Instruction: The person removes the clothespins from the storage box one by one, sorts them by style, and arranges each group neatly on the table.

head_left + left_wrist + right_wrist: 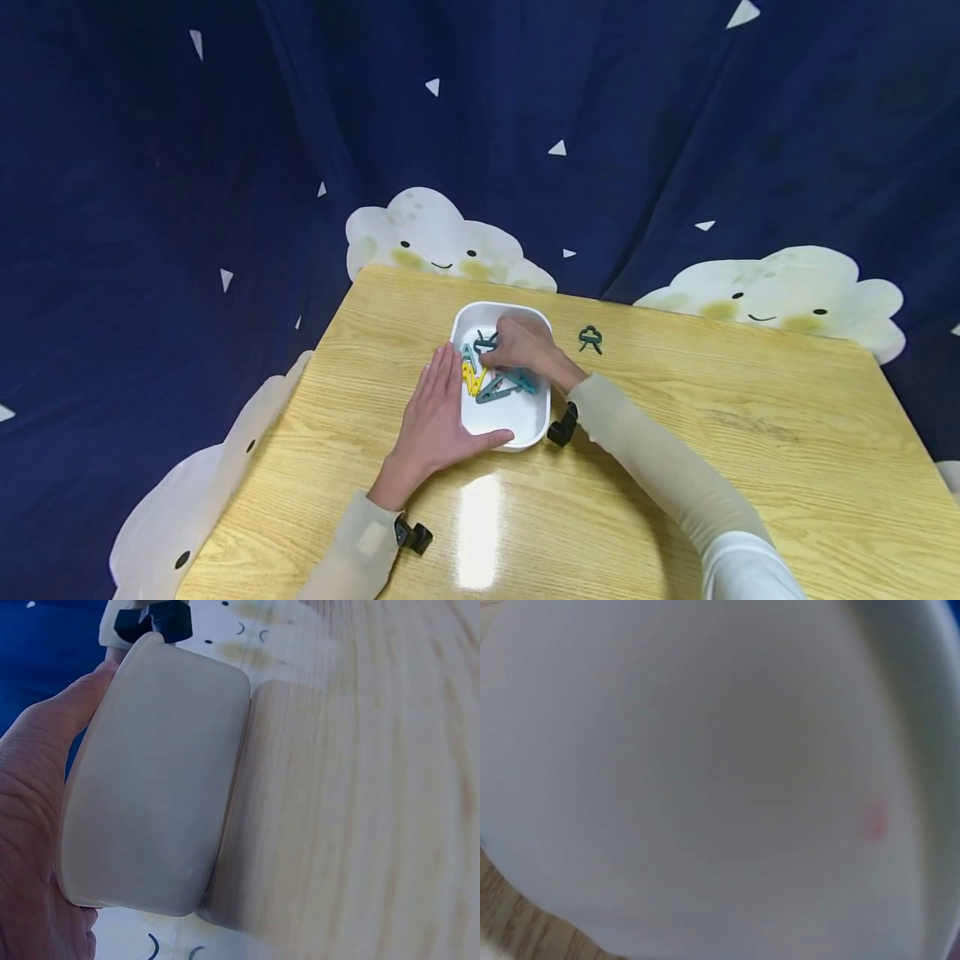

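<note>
Holding coloured clips [498, 395]: white tub [517, 418]

The head view looks forward and down from above the tabletop [712, 400], taking in its far edge, a white tub [517, 423] and the dark blue backdrop [487, 125] beyond. The left wrist view sits low and close, turned sideways so the tabletop stands upright at right, facing the tub's outer wall beside the left hand [435, 415]. The right wrist view is nearest, the tub's blurred white surface almost filling it. All three share tub and tabletop.
</note>
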The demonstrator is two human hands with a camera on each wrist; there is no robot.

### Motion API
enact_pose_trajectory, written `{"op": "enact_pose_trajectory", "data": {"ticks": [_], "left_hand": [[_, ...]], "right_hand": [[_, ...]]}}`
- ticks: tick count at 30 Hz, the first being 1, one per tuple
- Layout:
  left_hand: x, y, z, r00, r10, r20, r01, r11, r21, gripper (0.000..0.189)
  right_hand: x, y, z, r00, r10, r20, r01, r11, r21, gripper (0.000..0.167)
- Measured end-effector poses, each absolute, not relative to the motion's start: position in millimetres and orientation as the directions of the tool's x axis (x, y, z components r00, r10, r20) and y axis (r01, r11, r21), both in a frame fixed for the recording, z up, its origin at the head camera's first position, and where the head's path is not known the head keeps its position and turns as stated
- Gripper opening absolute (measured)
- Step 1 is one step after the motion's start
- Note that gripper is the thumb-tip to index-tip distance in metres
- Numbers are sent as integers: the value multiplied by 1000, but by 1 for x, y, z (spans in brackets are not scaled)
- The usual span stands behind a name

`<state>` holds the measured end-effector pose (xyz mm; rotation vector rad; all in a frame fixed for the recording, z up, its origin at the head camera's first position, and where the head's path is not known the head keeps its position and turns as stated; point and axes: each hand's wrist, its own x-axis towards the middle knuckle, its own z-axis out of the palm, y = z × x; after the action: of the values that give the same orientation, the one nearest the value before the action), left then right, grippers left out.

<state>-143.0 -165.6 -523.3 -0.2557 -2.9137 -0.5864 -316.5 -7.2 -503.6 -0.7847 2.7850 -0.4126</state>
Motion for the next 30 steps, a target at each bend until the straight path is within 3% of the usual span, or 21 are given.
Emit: {"op": "enact_pose_trajectory", "data": {"ticks": [14,25,30], "left_hand": [[-143,-165,-523,-973,135,187,198,906,374,144],[-142,-163,-521,-973,137,186,199,905,376,143],[-142,-164,-523,-970,140,198,206,906,370,143]], "right_hand": [[-313,-3,-499,-857,-509,-86,-449,817,-361,37],[-303,6,-486,-880,-473,-41,-440,845,-303,44],[-297,11,-479,-878,-478,-18,-447,834,-323,55]]}}
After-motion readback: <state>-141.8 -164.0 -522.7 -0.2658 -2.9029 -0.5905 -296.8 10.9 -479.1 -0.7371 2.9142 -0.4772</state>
